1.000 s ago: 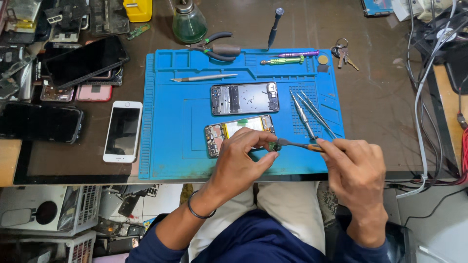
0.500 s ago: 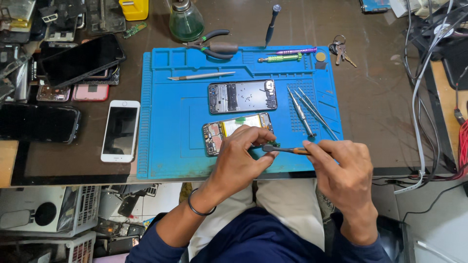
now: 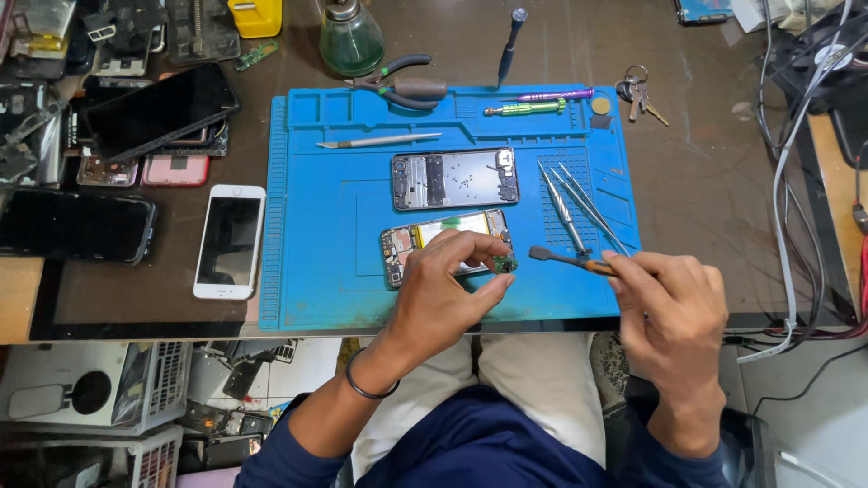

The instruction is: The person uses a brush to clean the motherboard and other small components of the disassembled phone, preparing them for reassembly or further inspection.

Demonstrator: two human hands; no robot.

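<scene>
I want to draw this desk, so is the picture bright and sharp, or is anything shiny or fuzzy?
Head view: even, soft light, weak shadows. The blue mat and opened phone look sharp. The left hand pinching a small green board and the right hand with its tool are barely blurred. The white phone's screen shows faint glare.

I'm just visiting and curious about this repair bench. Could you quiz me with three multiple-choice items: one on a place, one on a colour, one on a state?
1. Where does the white phone lie?
A. left of the blue mat
B. on the mat
C. on the person's lap

2. What colour is the bottle at the top?
A. red
B. green
C. white

3. What does the right hand hold?
A. nothing
B. pliers
C. a thin tool

Answers: A, it rests on the dark table beside the mat; B, its glass is green; C, fingers pinch the tool's handle.
</scene>
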